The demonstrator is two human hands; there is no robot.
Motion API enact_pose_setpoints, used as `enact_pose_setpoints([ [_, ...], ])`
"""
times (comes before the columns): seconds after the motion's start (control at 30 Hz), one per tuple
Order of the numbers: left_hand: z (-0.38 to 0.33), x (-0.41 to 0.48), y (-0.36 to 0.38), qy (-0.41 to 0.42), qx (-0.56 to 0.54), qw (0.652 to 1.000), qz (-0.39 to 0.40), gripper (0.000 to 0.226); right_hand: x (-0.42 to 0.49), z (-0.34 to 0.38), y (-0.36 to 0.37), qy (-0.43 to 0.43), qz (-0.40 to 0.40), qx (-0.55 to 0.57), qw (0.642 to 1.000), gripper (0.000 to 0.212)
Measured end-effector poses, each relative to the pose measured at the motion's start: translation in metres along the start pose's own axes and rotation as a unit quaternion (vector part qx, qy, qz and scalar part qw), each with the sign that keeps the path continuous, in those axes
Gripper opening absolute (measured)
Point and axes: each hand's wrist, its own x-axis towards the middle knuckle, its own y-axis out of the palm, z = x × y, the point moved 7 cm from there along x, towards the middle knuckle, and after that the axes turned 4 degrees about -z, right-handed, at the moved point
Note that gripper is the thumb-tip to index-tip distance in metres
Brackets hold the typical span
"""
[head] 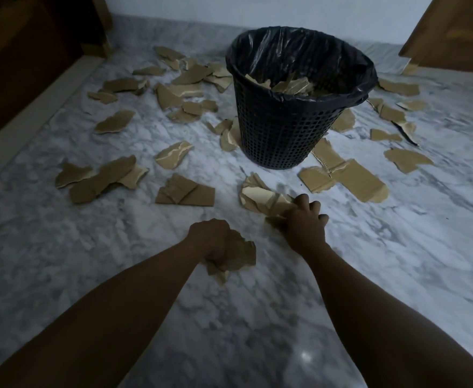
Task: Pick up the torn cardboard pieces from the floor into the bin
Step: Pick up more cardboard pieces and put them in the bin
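Observation:
A black mesh bin (285,130) lined with a black bag stands on the marble floor, with several torn cardboard pieces inside it. Many more brown cardboard pieces lie scattered around it. My left hand (213,242) is closed on a bunch of cardboard pieces (241,253) just above the floor. My right hand (305,219) reaches onto a small pile of cardboard pieces (263,197) in front of the bin, fingers curled over its near edge.
A large folded cardboard piece (350,177) lies right of the bin's base. More scraps spread to the left (101,180) and far left (173,88). A dark wooden door (34,65) is at the left, wooden furniture (453,32) at the upper right, a wall behind.

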Motion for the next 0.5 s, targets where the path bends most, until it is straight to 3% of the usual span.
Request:
enact_pose_setpoints([
  [0.07, -0.001, -0.005, -0.001, 0.007, -0.006, 1.0, -0.018, 0.057, -0.01, 0.0, 0.001, -0.023, 0.001, -0.027, 0.999, 0.038],
  [0.13, 0.001, -0.008, 0.002, 0.01, -0.013, 1.0, -0.02, 0.058, -0.019, -0.003, -0.001, -0.033, 0.016, 0.014, 0.999, 0.03],
  [0.23, 0.01, -0.006, 0.001, 0.015, -0.05, 0.999, 0.01, 0.052, -0.027, 0.001, -0.017, -0.035, 0.042, 0.214, 0.975, 0.029],
  [0.33, 0.027, -0.002, -0.01, 0.028, -0.049, 0.998, 0.027, 0.043, -0.021, 0.009, -0.031, -0.021, 0.046, 0.296, 0.954, 0.045],
  [0.4, 0.043, -0.001, -0.026, 0.02, -0.012, 1.0, -0.01, 0.044, -0.01, 0.014, -0.027, -0.008, 0.081, 0.288, 0.954, 0.068],
  [0.5, 0.068, 0.002, -0.051, 0.002, 0.041, 0.992, -0.116, 0.074, 0.009, 0.02, -0.02, 0.018, 0.112, 0.162, 0.98, 0.051],
])
